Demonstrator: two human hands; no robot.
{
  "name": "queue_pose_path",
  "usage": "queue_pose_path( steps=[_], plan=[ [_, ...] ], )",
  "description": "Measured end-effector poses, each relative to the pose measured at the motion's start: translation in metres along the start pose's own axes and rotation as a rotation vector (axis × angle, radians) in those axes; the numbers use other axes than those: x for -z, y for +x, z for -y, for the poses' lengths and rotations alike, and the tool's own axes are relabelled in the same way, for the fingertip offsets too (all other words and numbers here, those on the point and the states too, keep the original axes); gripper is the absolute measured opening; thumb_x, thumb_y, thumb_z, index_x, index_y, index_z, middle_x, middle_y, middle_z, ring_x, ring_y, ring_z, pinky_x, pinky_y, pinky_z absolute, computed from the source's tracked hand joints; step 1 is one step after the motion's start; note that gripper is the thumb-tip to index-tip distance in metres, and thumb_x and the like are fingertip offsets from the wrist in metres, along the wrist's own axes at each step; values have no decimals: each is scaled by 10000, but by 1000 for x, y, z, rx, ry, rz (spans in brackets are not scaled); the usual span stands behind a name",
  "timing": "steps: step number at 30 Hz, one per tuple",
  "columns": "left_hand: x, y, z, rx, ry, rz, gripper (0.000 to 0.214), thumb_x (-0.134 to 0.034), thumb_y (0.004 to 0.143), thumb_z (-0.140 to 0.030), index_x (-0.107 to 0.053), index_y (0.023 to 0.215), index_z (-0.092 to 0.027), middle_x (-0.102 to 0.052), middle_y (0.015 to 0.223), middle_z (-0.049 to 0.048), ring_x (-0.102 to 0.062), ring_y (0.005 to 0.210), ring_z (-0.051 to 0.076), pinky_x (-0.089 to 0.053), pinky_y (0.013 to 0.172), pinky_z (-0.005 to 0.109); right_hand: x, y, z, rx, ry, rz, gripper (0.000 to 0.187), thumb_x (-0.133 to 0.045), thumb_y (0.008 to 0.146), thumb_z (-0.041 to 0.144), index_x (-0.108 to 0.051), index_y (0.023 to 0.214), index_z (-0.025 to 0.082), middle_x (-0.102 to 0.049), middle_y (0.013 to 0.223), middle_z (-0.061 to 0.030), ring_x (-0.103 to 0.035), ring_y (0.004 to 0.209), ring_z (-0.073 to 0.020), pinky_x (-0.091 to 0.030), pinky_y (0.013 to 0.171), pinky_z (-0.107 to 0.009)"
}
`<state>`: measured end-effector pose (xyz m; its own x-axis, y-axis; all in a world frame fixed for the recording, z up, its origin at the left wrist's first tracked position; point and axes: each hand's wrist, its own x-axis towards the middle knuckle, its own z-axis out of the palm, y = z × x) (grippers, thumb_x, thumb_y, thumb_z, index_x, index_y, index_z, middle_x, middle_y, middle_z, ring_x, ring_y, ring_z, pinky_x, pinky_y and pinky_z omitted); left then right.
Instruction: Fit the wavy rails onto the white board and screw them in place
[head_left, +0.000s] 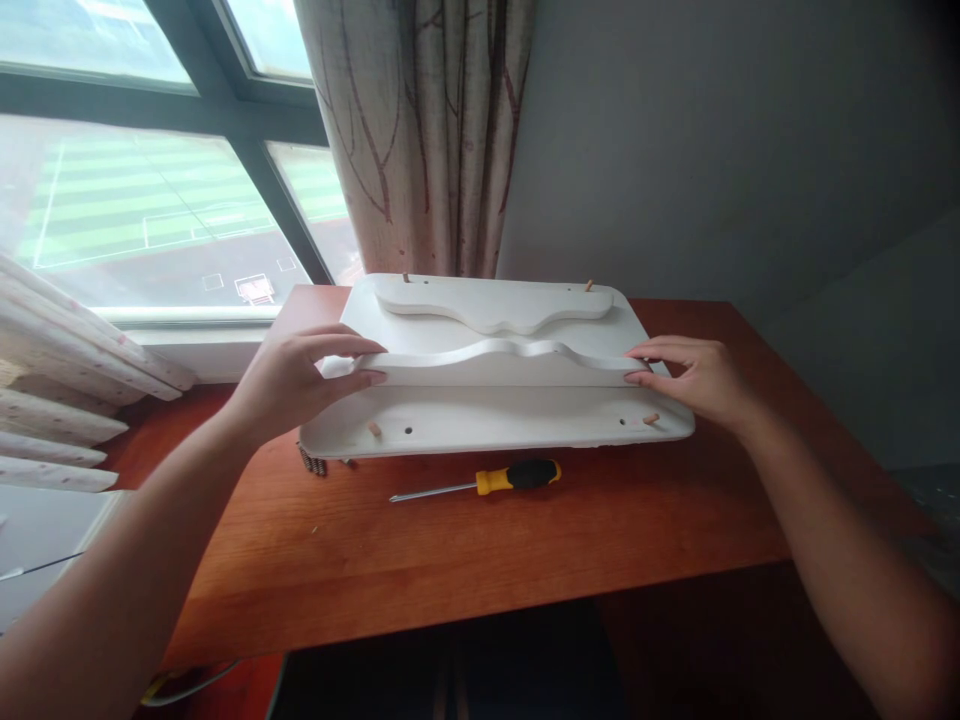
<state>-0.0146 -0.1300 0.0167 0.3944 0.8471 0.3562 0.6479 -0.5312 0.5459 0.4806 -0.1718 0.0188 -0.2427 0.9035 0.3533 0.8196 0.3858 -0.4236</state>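
A white wavy-edged wooden rail [499,364] stands on edge across a flat white board [495,425] on the brown table. My left hand [300,378] grips the rail's left end, fingers closed round it. My right hand [694,378] pinches the rail's right end. A second wavy white rail [495,303] lies on the board behind. Small wooden dowels [373,428] stick up from the board near its front corners.
A yellow-and-black screwdriver [495,481] lies on the table [450,560] just in front of the board. Several dark screws [313,463] sit by the board's left corner. A curtain [420,130] and window are behind; white slats [60,400] lie at left.
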Motion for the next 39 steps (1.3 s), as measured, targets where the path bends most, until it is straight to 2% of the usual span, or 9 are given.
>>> queue_pose_path(
  steps=[12, 17, 24, 35, 39],
  plan=[
    [-1, -1, 3, 112, 7, 28, 407, -741, 789, -594, -772, 1018, -259, -750, 993, 39, -669, 876, 222, -507, 797, 342, -2, -1, -1, -67, 47, 25, 302, -728, 828, 496, -777, 1000, 253, -742, 1065, -47, -694, 927, -226, -564, 828, -374],
    [7, -2, -13, 172, -179, 101, 344, -759, 821, -485, -773, 1016, -202, -758, 978, 52, -663, 894, 204, -517, 760, 293, 3, -5, 5, -175, 189, 27, 338, -720, 830, 535, -770, 1013, 256, -736, 1101, -55, -686, 1023, -249, -571, 832, -366],
    [14, -11, -28, 316, -436, 155, 337, -764, 841, -406, -762, 1059, -149, -771, 963, 75, -688, 875, 195, -571, 703, 256, 12, -15, 13, -282, 358, 57, 377, -723, 812, 588, -772, 979, 254, -741, 1054, -63, -695, 974, -248, -589, 818, -360],
    [12, -20, -34, 344, -436, 180, 294, -788, 802, -405, -774, 993, -182, -759, 855, 36, -693, 760, 181, -562, 576, 231, 16, -25, 17, -282, 312, 108, 382, -713, 820, 594, -776, 975, 251, -744, 1046, -61, -697, 962, -245, -578, 778, -344],
    [11, -22, -32, 293, -413, 152, 271, -778, 816, -394, -776, 993, -188, -764, 892, 42, -684, 786, 182, -557, 603, 238, 15, -29, 16, -262, 279, 103, 381, -709, 828, 586, -775, 992, 249, -743, 1062, -64, -696, 966, -245, -575, 777, -346]
  ],
)
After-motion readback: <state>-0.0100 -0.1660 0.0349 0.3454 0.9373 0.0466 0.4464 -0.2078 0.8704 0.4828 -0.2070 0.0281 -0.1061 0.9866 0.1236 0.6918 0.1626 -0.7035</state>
